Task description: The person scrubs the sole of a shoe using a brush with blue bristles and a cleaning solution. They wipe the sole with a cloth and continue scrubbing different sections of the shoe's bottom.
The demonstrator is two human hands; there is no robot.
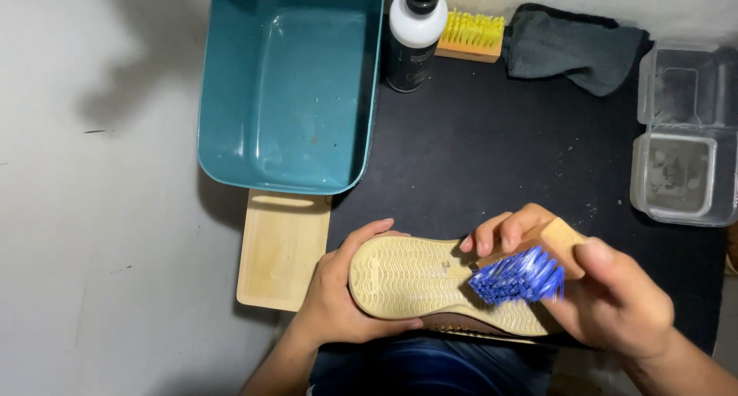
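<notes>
While left hand [338, 304] grips ridged sole [415, 277], right hand [607, 300] clasps blue-bristled wooden brush [530, 269].

Both forearms enter from the bottom edge and angle inward toward each other. The left hand [338, 300] lies palm-in, fingers curled under and the thumb stretched across the top toward the right, in a firm wrapping grasp. Its wrist is bent slightly back. The right hand [607, 296] sits a little higher and farther right, knuckles up, thumb pressed forward along the near side while the fingers [492, 234] fold over the far side (only their tips show). Both hands are closed in grips, near each other but apart.
</notes>
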